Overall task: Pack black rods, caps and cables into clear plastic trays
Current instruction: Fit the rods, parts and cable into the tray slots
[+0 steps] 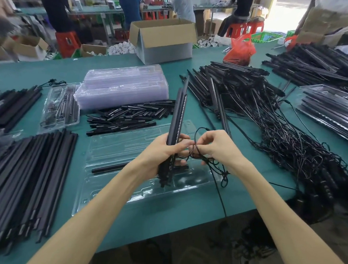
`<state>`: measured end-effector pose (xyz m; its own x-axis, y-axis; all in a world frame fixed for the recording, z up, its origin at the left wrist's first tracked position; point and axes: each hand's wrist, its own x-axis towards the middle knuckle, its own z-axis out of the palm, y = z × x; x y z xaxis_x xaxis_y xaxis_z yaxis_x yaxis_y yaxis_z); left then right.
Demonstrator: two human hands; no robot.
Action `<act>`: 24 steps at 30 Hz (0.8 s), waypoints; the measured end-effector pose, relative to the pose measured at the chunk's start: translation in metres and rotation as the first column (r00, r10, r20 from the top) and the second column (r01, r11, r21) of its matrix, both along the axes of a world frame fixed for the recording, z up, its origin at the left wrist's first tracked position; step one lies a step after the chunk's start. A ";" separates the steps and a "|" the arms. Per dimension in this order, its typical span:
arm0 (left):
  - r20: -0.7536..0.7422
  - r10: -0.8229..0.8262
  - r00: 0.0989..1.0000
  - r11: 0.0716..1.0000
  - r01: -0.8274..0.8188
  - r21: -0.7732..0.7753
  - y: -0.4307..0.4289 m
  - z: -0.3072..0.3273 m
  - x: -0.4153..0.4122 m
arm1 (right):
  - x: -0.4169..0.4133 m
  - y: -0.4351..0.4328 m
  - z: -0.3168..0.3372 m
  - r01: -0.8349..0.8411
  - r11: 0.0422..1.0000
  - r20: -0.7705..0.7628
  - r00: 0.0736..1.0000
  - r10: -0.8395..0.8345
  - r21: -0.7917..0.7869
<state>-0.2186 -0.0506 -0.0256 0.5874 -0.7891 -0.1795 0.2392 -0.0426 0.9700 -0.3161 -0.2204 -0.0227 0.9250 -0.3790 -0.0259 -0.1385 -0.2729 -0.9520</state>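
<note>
My left hand (165,154) grips a bundle of black rods (177,115) that points up and away over the table. My right hand (215,147) pinches a thin black cable (217,172) that loops beside the rods and trails off the table's front edge. Under both hands lies an open clear plastic tray (126,149) with one black rod (108,169) lying in a slot. The rods' lower ends hang just above the tray.
Long black rods (27,183) lie at the left. Short black caps (127,116) are piled behind the tray, before a stack of clear trays (122,87). A heap of rods with tangled cables (272,126) fills the right. A packed tray (60,105) sits left; a cardboard box (163,40) behind.
</note>
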 end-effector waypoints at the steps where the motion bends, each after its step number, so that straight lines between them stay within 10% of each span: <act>1: 0.021 -0.017 1.000 1.000 0.017 0.011 0.000 0.000 0.000 | 0.001 -0.001 -0.001 0.027 1.000 0.012 1.000 -0.027 -0.004; 14: 0.066 0.150 0.986 0.989 -0.149 -0.023 -0.015 -0.003 0.002 | -0.009 -0.010 -0.004 -0.134 0.921 0.095 0.990 0.106 0.366; 24: 0.073 0.025 0.997 0.999 -0.028 0.035 -0.014 -0.004 0.003 | -0.003 -0.006 -0.002 0.032 0.956 0.028 0.999 -0.042 0.293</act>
<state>-0.2152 -0.0645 -0.0295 0.6206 -0.7669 -0.1635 0.1694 -0.0724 0.9829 -0.3194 -0.2267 -0.0250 0.9128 -0.3934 -0.1098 -0.1098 0.0227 -0.9937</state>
